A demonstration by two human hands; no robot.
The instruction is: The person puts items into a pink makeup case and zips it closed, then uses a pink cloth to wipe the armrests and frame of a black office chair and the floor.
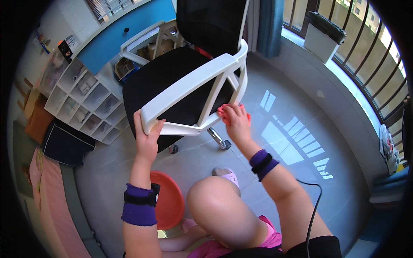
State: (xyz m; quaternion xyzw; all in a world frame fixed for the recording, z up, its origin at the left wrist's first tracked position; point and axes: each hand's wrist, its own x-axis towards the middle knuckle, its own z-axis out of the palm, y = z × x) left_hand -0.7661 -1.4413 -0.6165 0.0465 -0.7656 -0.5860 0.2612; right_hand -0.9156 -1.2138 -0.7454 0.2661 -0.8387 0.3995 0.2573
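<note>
Head view. Office chair (148, 81), black seat, at 12 o'clock; its white armrest (189, 83) crosses in front, hiding part of the seat. Left hand (147, 135), 9 o'clock: fingers partly curled, thumb opposed, gripping the armrest's near end. Right hand (237, 122), 2 o'clock: fingers bunched over a red cloth (223, 113) against the armrest. Red basin (171, 202), 7 o'clock, partly covered by the left forearm (140, 174). Drawer unit (86, 88), clear-fronted, 10 o'clock. Dark blue box (69, 144), 9 o'clock. White bin (320, 45), black-topped, 2 o'clock. Black cable (321, 189), 4 o'clock.
</note>
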